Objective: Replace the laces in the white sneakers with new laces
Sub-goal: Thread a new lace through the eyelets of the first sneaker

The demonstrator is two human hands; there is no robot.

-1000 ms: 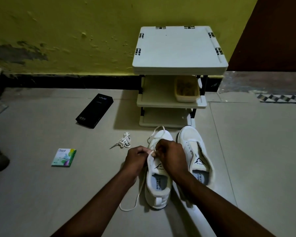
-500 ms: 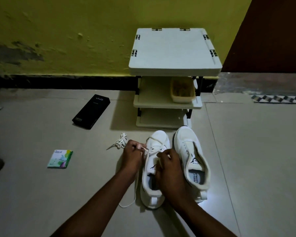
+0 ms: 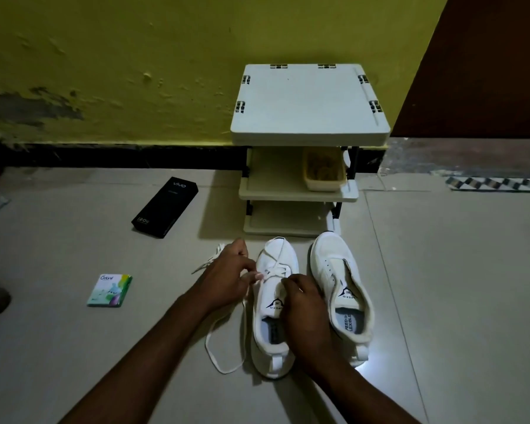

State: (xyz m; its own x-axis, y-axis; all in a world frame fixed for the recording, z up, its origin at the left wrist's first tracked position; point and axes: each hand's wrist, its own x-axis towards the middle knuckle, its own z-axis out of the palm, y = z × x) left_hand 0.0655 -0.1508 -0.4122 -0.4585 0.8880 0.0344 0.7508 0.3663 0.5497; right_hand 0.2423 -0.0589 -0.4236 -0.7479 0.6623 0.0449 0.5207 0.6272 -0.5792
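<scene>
Sneakers (image 3: 334, 252) in smooth white material with rounded toes are sitting side by side on the floor (image 3: 441, 301), toes pointing at a shelf rack (image 3: 309, 102). I am watching the left hand (image 3: 227, 276) pinching a flat white lace (image 3: 214, 356) right beside the eyelets of the left sneaker (image 3: 276, 252), where the lace is crossing the front. Its loose end is lying in a thin loop on the tiles. The right hand (image 3: 303, 310) is curling its fingers over the tongue and side of that same sneaker, clamping it. The right sneaker (image 3: 349, 280) is lying just beside, its padded collar gaping. A bundled lace (image 3: 204, 264) is peeking out behind the left hand. I am seeing pale matte tiles with thin joints, a glossy black box (image 3: 165, 206) and a small colourful packet (image 3: 110, 290) well to the left. The rack is boxy cream plastic, holding a tub (image 3: 325, 175) on its middle shelf. Behind it a yellow wall (image 3: 135, 56) is flaking above black skirting.
</scene>
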